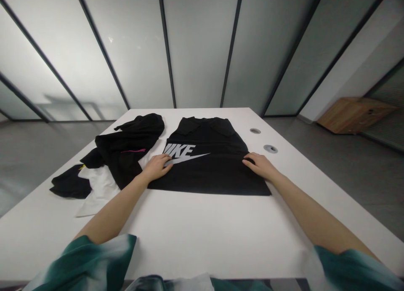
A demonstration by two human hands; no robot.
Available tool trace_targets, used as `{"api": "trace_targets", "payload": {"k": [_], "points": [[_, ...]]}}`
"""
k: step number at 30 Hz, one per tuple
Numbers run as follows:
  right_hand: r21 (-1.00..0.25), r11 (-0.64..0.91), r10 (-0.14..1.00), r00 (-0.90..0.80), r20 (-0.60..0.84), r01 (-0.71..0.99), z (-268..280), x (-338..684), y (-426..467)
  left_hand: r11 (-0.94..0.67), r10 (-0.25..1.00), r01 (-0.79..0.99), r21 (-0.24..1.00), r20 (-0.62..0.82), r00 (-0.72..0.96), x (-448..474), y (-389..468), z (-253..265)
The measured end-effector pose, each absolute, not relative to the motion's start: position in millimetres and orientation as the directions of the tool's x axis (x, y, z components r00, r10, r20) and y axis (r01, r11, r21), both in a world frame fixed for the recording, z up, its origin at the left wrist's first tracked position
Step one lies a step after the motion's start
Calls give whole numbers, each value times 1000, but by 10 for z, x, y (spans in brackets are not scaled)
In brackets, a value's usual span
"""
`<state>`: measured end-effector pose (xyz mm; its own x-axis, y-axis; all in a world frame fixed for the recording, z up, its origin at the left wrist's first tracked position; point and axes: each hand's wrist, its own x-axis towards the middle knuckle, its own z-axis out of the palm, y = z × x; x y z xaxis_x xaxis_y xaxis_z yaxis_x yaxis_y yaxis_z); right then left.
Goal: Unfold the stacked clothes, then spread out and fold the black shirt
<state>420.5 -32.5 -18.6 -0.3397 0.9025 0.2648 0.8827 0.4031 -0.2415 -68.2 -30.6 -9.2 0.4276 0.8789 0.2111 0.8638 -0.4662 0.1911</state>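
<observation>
A black T-shirt (208,173) with white "NIKE" lettering and a swoosh lies flat on the white table (202,232). Its sleeves are folded inward at the far end, and its hem faces me. My left hand (157,166) rests on the shirt's left edge beside the lettering, thumb and fingers apart on the cloth. On the opposite edge, my right hand (260,164) touches the fabric with its fingers stretched inward and the thumb a little apart. Both hands lie about halfway along the shirt.
Left of the shirt is a loose heap of black clothes (126,148) with a white garment (102,188) partly beneath. Two round grommets (270,149) are set into the table's right side. Frosted glass panels (198,46) stand behind; a wooden cabinet (350,114) is at right.
</observation>
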Motion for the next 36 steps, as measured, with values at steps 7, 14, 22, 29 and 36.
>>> {"api": "trace_targets", "payload": {"k": [7,14,22,29,36], "points": [[-218,419,883,-340,324,881,-245,4279,-280,-500,864,816,291,234,446,-717,-304,-114],[-254,451,874,-366,318,856,-235,4254,-327,-473,879,821,319,234,415,-745,-269,-148],[-256,448,879,-371,299,856,-236,4261,-368,-469,883,816,338,180,433,-743,-336,-119],[-217,386,914,-340,221,896,-317,4264,-333,-469,883,831,300,137,450,-737,-320,-141],[-217,450,880,-389,272,866,-295,4308,-294,-442,896,826,351,218,387,-759,-261,-164]]}}
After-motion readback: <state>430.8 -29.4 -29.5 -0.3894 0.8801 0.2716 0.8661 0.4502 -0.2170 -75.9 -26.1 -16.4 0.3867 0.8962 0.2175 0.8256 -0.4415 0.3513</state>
